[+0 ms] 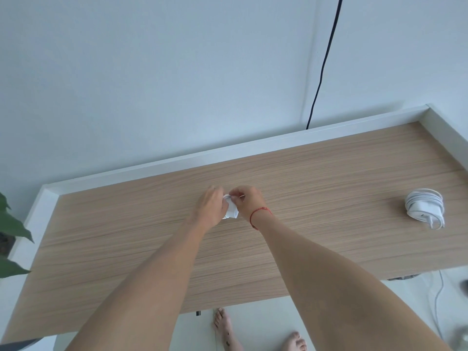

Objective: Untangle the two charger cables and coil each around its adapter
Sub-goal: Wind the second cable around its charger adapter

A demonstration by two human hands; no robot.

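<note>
Mid-frame, your left hand [210, 209] grips the adapter [231, 213] steady so your right hand [249, 201], fingers pinching its cable [228, 197], can wind (coiled charger [425, 207] parked far right).

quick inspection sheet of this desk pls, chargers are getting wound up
surface: light wood-grain desktop with a raised white rim
job's things: first white charger, its cable coiled round the adapter, lies at the right end; second white charger is held at mid-desk, mostly hidden by the hands
clutter: nothing seen
grippers: left hand grips the second white charger; right hand, with a red string bracelet on its wrist, pinches at its top
cables: thin black cable runs down the wall behind the desk; thin white cable on the floor at right
surroundings: pale wall, green plant leaves at left, bare feet below
</note>
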